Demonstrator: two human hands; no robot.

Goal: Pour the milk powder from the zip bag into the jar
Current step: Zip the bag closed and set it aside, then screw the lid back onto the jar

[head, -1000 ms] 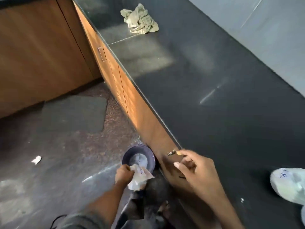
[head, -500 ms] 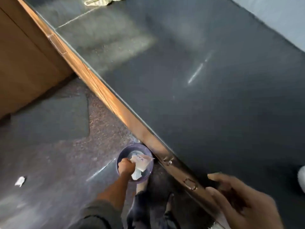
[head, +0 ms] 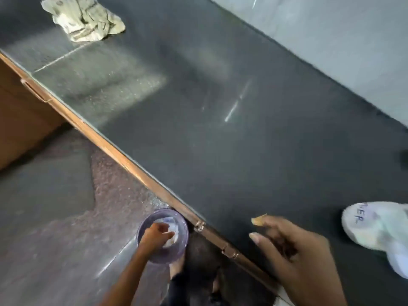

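Note:
A crumpled white zip bag (head: 171, 241) lies inside a round purple bin (head: 179, 248) on the floor, against the cabinet front. My left hand (head: 154, 234) hangs right over the bin with its fingers loosened above the bag. My right hand (head: 287, 244) hovers over the front edge of the black counter (head: 220, 151), fingers apart and holding nothing. A second white bag (head: 375, 226) with handwritten letters rests on the counter at the far right, partly cut off by the frame.
A crumpled beige cloth (head: 84, 23) lies at the counter's far left. Wooden cabinet doors with metal handles (head: 229, 252) run below the counter edge. A grey wall (head: 331, 40) backs the counter. My feet stand beside the bin.
My left hand has gone lower into the bin and loosened its fingers on the crumpled bag. My right hand has shifted left along the counter edge. The view has swung right, showing the lettered bag.

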